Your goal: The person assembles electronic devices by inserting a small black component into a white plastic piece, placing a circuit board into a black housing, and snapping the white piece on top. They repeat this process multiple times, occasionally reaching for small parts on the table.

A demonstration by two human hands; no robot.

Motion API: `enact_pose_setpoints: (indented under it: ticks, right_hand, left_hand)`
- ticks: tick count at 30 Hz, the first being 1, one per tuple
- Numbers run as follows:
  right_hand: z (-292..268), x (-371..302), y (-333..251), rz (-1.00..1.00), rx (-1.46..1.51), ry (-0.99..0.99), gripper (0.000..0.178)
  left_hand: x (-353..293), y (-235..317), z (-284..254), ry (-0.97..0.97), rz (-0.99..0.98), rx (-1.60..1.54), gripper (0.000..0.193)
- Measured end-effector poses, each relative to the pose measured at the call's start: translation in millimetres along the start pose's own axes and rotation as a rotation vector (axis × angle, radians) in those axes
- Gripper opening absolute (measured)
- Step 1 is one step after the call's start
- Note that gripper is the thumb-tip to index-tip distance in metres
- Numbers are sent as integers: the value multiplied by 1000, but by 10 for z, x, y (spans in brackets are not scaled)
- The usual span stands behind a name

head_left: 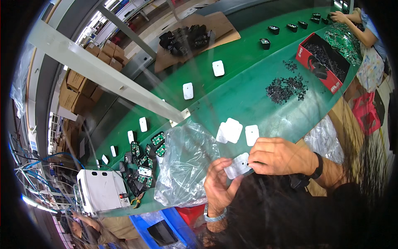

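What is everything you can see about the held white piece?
The white piece is a flat, rounded rectangle, apparently plastic, with a dark spot near its right end. It slants up rightward by the edge of the green worktop. The left hand grips its left side; the right hand touches its right end.

The right fingers [259,157] hide part of the white plate [236,167]; the black bits [284,89] (heaped) are too small to identify.
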State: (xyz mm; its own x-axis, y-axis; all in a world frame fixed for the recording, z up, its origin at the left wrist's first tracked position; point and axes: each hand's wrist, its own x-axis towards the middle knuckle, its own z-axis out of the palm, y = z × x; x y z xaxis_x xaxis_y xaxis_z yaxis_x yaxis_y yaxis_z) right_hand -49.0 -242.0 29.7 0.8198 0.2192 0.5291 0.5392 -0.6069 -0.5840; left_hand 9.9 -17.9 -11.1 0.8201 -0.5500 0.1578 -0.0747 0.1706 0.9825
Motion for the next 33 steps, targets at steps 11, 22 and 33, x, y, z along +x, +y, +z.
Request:
enact_pose_setpoints:
  ticks: [11,22,33]
  right_hand:
    - [216,124,-189,-28,-155,11,14]
    - [210,177,-296,-16,-342,-122,19]
    - [298,174,-138,-123,-313,-19,26]
  left_hand:
    - [-184,64,67,162,275,259,51]
    - [-237,86,159,245,313,523,43]
    - [-224,72,151,296,192,320,42]
